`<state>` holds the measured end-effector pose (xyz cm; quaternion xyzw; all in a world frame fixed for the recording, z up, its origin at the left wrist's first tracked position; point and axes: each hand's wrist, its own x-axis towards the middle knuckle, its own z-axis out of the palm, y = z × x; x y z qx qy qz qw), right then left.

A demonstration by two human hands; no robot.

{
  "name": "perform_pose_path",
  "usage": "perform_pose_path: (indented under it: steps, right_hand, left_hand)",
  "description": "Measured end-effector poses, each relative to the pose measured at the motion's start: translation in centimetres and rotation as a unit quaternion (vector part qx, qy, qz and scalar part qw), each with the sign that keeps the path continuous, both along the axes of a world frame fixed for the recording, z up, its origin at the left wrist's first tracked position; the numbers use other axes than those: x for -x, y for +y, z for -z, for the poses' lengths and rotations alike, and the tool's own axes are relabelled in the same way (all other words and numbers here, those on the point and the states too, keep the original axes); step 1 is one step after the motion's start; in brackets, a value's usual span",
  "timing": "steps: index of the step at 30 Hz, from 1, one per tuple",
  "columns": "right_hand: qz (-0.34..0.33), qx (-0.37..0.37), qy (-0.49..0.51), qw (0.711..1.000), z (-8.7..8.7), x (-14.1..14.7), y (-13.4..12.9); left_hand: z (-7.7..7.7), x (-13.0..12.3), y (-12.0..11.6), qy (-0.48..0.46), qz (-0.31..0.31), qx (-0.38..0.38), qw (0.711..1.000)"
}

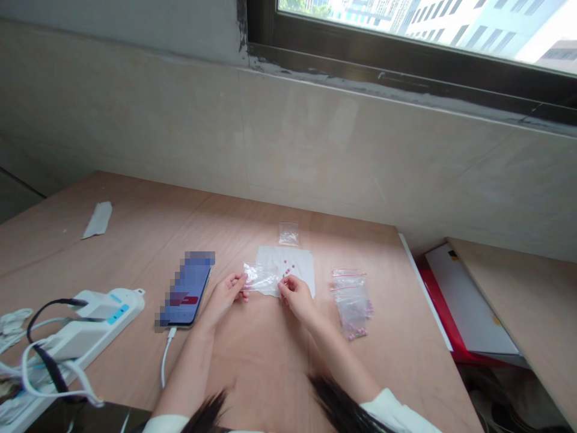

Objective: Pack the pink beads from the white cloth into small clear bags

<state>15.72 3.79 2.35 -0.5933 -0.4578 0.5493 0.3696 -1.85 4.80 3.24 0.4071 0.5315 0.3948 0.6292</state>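
- Left hand [223, 294] grips a clear plastic bag [259, 279] between thumb and fingers, at the sheet's edge.
- Right hand [295, 297] has its fingers pinched closed just beside that bag; whatever they hold is too small to tell.
- White paper sheet [300, 263] lies beneath, with pink beads [287, 267] on it.
- Small clear zip bag [288, 233] lies beyond the sheet.
- Red-sealed zip bags [352, 304] holding pink beads lie piled to the right.
- Phone [187, 288] and power strip [94, 325] sit left, on a plywood table [135, 240].
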Motion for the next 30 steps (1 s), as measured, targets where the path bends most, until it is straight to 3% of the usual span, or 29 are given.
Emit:
perform_pose_path:
  steps: [13, 18, 21, 30]
  right_hand:
    - [0.011, 0.037, 0.044, 0.998, 0.3, -0.3, 0.0]
    - [0.020, 0.047, 0.064, 0.997, 0.2, -0.4, 0.1]
    - [0.016, 0.047, 0.068, 0.996, 0.3, -0.4, 0.2]
    - [0.005, 0.056, 0.125, 0.991, 0.4, -0.7, 0.4]
  left_hand:
    - [-0.7, -0.6, 0.0, 0.036, -0.007, -0.011, 0.999]
    - [-1.1, -0.9, 0.0, 0.059, 0.036, 0.022, 0.997]
    - [-1.4, -0.9, 0.2, 0.093, 0.035, 0.000, 0.995]
    - [-3.7, -1.7, 0.8, 0.158, 0.042, -0.053, 0.985]
